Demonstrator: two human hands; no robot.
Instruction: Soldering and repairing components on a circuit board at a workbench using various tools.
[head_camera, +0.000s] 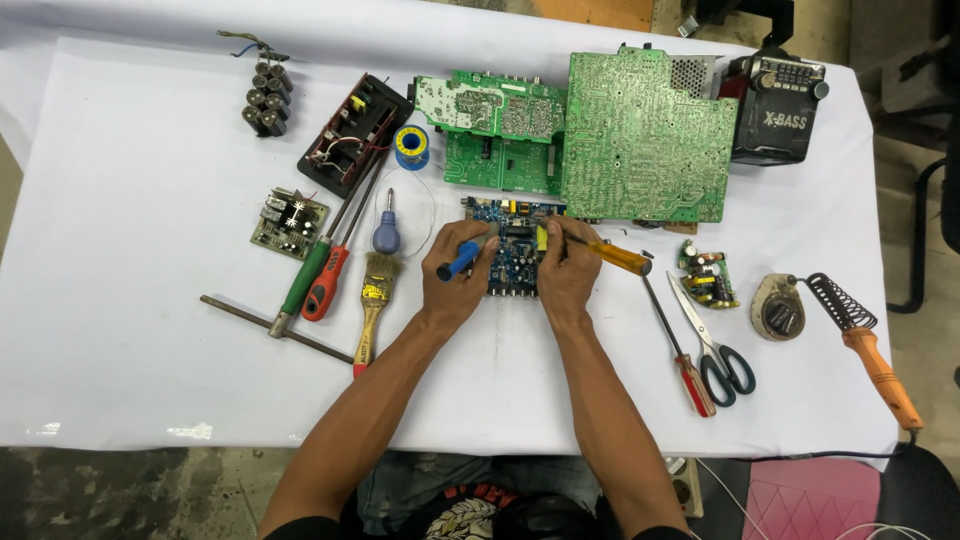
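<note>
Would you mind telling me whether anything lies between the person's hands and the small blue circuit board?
Nothing visible does. Both hands already rest on the blue circuit board: the left hand grips a blue-handled tool, and the right hand holds a yellow-handled screwdriver over it.

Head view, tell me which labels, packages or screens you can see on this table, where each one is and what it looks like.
Black radio: far right corner, boxy, white lettering on its front, grey button panel on top.
Solder spool: upper middle, round, blue with a yellow label.
Paintbrush: left of the left hand, yellow label on its handle.
No screens or packages visible.
</note>
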